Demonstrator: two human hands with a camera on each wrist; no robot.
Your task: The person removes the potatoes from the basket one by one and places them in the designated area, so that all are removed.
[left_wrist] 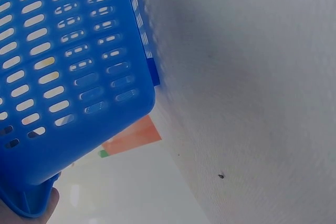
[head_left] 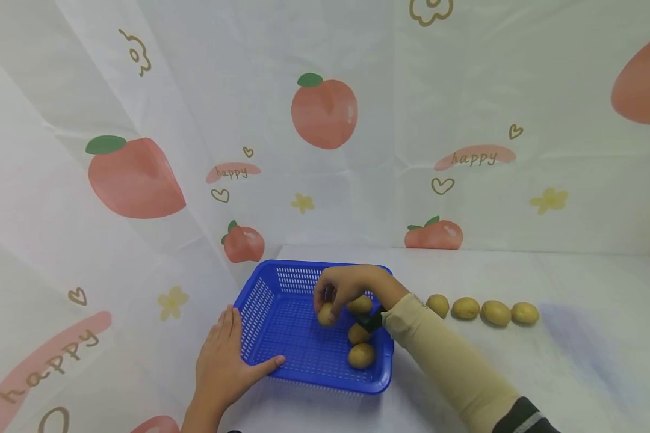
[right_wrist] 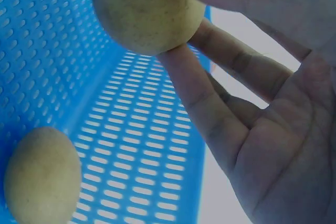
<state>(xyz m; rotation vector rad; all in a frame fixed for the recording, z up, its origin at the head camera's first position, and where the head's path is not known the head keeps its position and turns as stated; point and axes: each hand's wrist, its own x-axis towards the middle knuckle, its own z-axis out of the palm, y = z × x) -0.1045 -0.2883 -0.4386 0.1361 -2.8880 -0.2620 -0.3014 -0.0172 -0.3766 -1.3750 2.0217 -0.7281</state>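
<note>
A blue plastic basket (head_left: 303, 381) with slotted walls stands in front of me. My right hand (head_left: 343, 285) reaches into it and pinches a potato (head_left: 325, 315) between thumb and fingertips. In the right wrist view the held potato (right_wrist: 144, 17) shows at the fingertips, above another potato (right_wrist: 43, 179). Three potatoes lie along the basket's right side, the nearest (head_left: 361, 356) by the front corner. My left hand (head_left: 224, 355) spreads at the front left corner, straight fingers at the left rim and thumb across the front rim.
On the white table (head_left: 585, 397) right of the basket, several potatoes (head_left: 496, 313) lie in a row, the leftmost (head_left: 437, 305) close to my right sleeve. A white curtain (head_left: 379, 198) printed with fruit hangs behind and along the left.
</note>
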